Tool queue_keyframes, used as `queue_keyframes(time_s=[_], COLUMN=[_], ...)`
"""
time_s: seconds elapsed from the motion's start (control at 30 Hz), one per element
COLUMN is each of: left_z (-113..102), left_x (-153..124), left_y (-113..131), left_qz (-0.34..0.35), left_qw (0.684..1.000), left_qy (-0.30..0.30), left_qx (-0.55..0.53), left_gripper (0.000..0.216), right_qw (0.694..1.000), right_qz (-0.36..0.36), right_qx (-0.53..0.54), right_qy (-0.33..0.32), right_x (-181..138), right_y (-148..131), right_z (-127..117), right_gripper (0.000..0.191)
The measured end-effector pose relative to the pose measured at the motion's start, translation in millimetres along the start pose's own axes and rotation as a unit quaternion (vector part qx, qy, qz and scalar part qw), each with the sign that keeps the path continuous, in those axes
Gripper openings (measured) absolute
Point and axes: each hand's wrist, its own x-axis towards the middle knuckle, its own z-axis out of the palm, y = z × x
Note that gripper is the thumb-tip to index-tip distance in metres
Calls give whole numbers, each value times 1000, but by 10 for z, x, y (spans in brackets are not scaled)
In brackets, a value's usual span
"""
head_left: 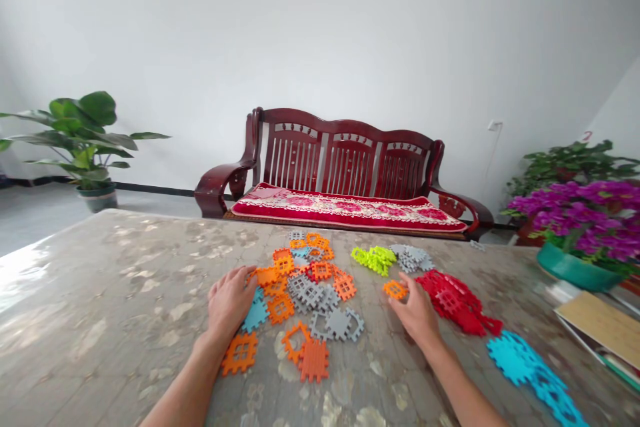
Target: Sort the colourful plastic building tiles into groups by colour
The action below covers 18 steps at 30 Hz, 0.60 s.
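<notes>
The bench (pixel 100 293) is a broad marbled slab under a glossy cover, with glare along its left side. Beyond its far edge stands a dark red wooden sofa (pixel 345 167) with a red flowered cushion, against a plain white wall. A green potted plant (pixel 83 140) stands on the floor far left, and purple flowers in a teal pot (pixel 583 240) sit at the bench's right edge, with books (pixel 600 333) just in front of them.

The left hand (pixel 230 303) lies flat, its grip wide and loose, fingers resting on a blue tile (pixel 255 313) at the edge of a mixed heap of orange and grey tiles (pixel 310 287). The right hand (pixel 415 313) has its grip narrowed on a single orange tile (pixel 395 289) at its fingertips. Just right of that grip lies a red pile (pixel 457 303); beyond it are yellow-green tiles (pixel 374 259) and grey tiles (pixel 413 257); nearer the right forearm lies a blue pile (pixel 530 367).

Left of the left grip the bench runs bare and wide; the near edge is out of view.
</notes>
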Motion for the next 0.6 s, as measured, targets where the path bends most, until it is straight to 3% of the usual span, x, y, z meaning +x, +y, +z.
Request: queue_keyframes(time_s=[0.1, 0.2, 0.6], left_z=[34, 84, 203], left_x=[11, 23, 15], left_y=[-26, -45, -10], left_qz=[13, 53, 167], left_qw=[1000, 999, 983], left_qy=[3, -3, -68], left_qx=[0, -1, 26], left_gripper=[43, 43, 47], right_qw=[999, 997, 975], right_qz=[-18, -71, -154], right_qx=[-26, -7, 47], right_qy=[28, 25, -151], right_x=[-43, -98, 41], right_y=[30, -108, -648], right_z=[-26, 18, 356], right_gripper=[49, 41, 44])
